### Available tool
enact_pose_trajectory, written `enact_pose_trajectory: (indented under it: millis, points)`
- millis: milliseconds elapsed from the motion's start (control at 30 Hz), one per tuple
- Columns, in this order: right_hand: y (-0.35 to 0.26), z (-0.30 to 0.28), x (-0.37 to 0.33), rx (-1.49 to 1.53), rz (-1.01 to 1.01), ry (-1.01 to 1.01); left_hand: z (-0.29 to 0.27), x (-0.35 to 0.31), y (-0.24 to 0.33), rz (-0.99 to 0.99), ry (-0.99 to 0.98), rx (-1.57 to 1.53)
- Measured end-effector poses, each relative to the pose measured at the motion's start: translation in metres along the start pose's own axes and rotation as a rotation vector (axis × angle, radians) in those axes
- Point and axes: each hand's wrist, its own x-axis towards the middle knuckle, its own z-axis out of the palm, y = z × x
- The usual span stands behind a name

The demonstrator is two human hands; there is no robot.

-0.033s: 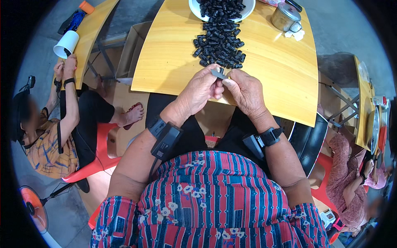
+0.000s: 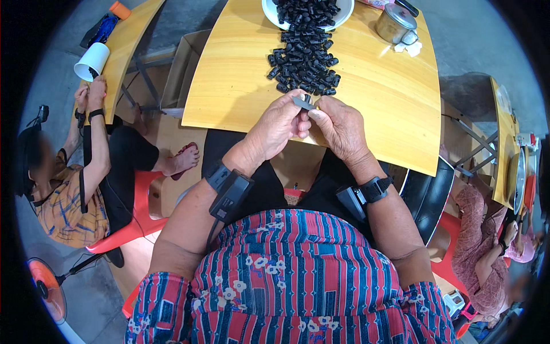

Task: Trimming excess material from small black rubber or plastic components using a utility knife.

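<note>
Both of my hands meet above the near edge of the yellow table. My right hand [image 2: 345, 127] is closed round a small knife, its grey blade [image 2: 302, 104] pointing left across the gap between my hands. A bit of yellow shows at the base of the blade. My left hand [image 2: 278, 126] is closed, pinching a small black plastic piece [image 2: 307, 98] at its fingertips, close to the blade. My fingers partly hide the piece. Just beyond my hands lies a heap of similar black pieces [image 2: 301, 60], which runs back to a white bowl [image 2: 344, 16] filled with more of them.
A lidded metal pot [image 2: 395, 26] stands at the table's far right, with crumpled white tissue [image 2: 413, 48] beside it. An open cardboard box [image 2: 182, 69] sits left of the table. On the left a seated person holds a white cup [image 2: 93, 59]; others sit at the right.
</note>
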Motion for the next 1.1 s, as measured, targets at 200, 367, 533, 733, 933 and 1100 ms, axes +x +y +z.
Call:
enact_pose_trajectory:
  millis: [200,367,533,733,933,1100]
  points:
    - [-0.0011,0.0016,0.0016,0.005,0.034,0.002,-0.0011,0.0026,-0.0007,0.005,-0.006,-0.021]
    - [-0.0005,0.0021,0.0050,-0.001,0.073,-0.006,-0.0006,0.0054,-0.0013,0.010,0.020,-0.042]
    - [-0.0005,0.0021,0.0069,0.022,0.081,-0.005,-0.0040,0.0081,0.0005,0.001,-0.017,-0.062]
    - [-0.0016,0.0024,0.0068,-0.011,0.091,-0.006,-0.0046,0.0077,-0.0009,0.016,-0.027,-0.069]
    - [0.0002,0.0036,0.0043,0.055,0.141,0.036,-0.0063,0.0056,-0.0066,0.041,-0.048,-0.050]
    - [-0.0005,0.0022,0.0007,0.115,0.044,0.015,-0.0072,0.0048,-0.0050,0.064,-0.059,-0.083]
